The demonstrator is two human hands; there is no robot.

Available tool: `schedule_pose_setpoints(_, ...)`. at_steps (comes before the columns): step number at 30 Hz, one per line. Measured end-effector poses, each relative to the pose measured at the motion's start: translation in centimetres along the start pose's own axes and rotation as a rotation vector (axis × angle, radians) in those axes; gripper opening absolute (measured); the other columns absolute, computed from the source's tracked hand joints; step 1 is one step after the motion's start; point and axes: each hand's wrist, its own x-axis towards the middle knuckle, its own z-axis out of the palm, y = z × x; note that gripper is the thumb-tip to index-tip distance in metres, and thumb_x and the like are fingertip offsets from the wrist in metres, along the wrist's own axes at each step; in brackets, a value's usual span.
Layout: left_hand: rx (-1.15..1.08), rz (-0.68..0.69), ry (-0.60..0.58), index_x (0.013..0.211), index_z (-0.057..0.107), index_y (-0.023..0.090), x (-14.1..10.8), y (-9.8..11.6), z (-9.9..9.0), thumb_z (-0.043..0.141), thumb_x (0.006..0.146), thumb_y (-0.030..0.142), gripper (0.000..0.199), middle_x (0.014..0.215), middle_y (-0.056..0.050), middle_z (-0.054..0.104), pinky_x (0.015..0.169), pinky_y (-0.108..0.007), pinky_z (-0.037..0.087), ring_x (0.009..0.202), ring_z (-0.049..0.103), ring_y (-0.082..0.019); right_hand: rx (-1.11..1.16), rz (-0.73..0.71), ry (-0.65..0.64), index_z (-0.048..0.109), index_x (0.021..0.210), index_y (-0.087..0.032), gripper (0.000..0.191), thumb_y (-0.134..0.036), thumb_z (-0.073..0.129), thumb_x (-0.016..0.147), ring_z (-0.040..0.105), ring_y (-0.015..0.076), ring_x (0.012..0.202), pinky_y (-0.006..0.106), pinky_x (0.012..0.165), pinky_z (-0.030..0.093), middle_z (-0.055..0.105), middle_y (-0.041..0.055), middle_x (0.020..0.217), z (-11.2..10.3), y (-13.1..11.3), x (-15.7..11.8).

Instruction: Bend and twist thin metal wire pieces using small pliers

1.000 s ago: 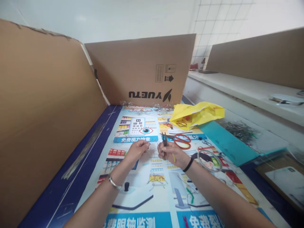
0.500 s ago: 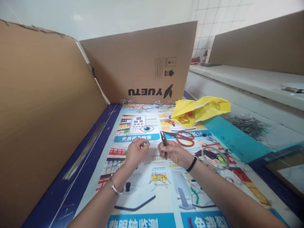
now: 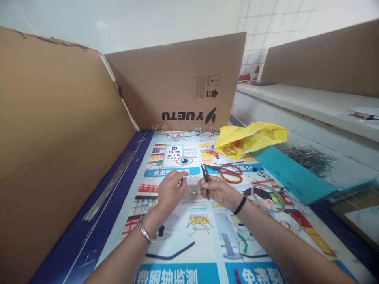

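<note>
My left hand point(image 3: 172, 190) is closed in a pinch over the printed sheet, with a thin wire point(image 3: 192, 176) running from its fingertips toward the other hand. In my right hand point(image 3: 220, 192) is a pair of pliers point(image 3: 205, 173) with dark jaws and yellow handles, the jaws pointing up and away from me. Fine wire also shows by the right fingertips; its exact path is too thin to follow. Just beyond the right hand lie scissors point(image 3: 231, 173) with orange handles, not touched by either hand.
A yellow bag point(image 3: 260, 138) lies behind the scissors. To the right are a coil of wire point(image 3: 268, 198) and a tangled wire heap point(image 3: 309, 158). Straight wires point(image 3: 108, 187) lie at the left edge. Cardboard panels point(image 3: 174, 83) stand behind and at the left.
My left hand has turned slightly, its fingertips rising a little. The right hand keeps hold of the pliers in nearly the same place. The whole view has shifted slightly.
</note>
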Motion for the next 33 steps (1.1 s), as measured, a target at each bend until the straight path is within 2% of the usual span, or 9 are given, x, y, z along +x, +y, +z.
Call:
schedule_pose_setpoints(4,0.039,0.028,0.008,0.099,0.064,0.023,0.2,-0.3,-0.2,0.048,0.081,0.015,0.025,0.084,-0.002,0.063,0.073,-0.026,0.046,0.079,0.058,-0.014,-0.016,-0.029,0.071,0.059,0.073,-0.017,0.011,-0.021,0.066,0.067,0.052,0.0098,0.058,0.025,0.055,0.037,0.063,0.0030,0.081,-0.5,-0.5,0.0)
schedule_pose_setpoints(8,0.058,0.019,-0.012,0.101,0.064,0.023,0.3,-0.4,-0.2,0.048,0.080,0.014,0.028,0.083,-0.003,0.063,0.074,-0.026,0.046,0.081,0.058,-0.015,-0.033,-0.030,0.193,0.061,0.084,-0.017,0.016,-0.023,0.065,0.069,0.052,0.0114,0.061,0.025,0.055,0.036,0.060,0.0019,0.072,-1.0,-1.0,0.0)
schedule_pose_setpoints(11,0.022,0.001,-0.050,0.101,0.065,0.022,0.2,-0.4,0.0,0.047,0.080,0.013,0.028,0.083,-0.003,0.063,0.073,-0.026,0.046,0.080,0.057,-0.015,0.018,-0.163,0.285,0.057,0.077,-0.019,0.013,-0.022,0.065,0.068,0.050,0.0101,0.061,0.025,0.057,0.036,0.060,0.0003,0.078,-0.9,-1.1,0.2)
schedule_pose_setpoints(14,-0.062,-0.003,-0.093,0.099,0.065,0.021,0.1,-0.2,0.4,0.047,0.080,0.012,0.028,0.081,-0.003,0.062,0.070,-0.026,0.046,0.077,0.057,-0.014,-0.003,-0.290,0.349,0.055,0.073,-0.020,0.012,-0.025,0.065,0.069,0.047,0.0092,0.057,0.025,0.057,0.034,0.056,-0.0026,0.069,-0.2,-1.2,0.4)
schedule_pose_setpoints(20,-0.183,-0.048,-0.170,0.087,0.067,0.021,0.0,0.7,0.9,0.051,0.076,0.013,0.021,0.072,0.000,0.059,0.062,-0.023,0.044,0.069,0.056,-0.012,-0.281,-0.397,0.444,0.055,0.070,-0.019,0.011,-0.028,0.061,0.072,0.043,0.0109,0.057,0.026,0.057,0.032,0.049,-0.0034,0.059,0.9,-1.2,0.3)
schedule_pose_setpoints(27,-0.224,-0.089,-0.176,0.080,0.065,0.021,0.0,1.4,0.7,0.053,0.074,0.012,0.016,0.069,0.001,0.059,0.059,-0.022,0.043,0.063,0.053,-0.010,-0.752,-0.551,0.506,0.054,0.073,-0.021,0.009,-0.028,0.057,0.077,0.043,0.0126,0.064,0.026,0.061,0.033,0.049,-0.0021,0.068,1.5,-1.0,-0.5)
schedule_pose_setpoints(33,-0.206,-0.086,-0.178,0.078,0.063,0.020,0.0,1.7,0.6,0.054,0.074,0.013,0.012,0.068,0.001,0.057,0.060,-0.022,0.042,0.063,0.052,-0.010,-0.852,-0.596,0.524,0.052,0.073,-0.021,0.008,-0.027,0.054,0.079,0.042,0.0127,0.064,0.027,0.061,0.033,0.048,-0.0015,0.068,1.6,-0.9,-0.7)
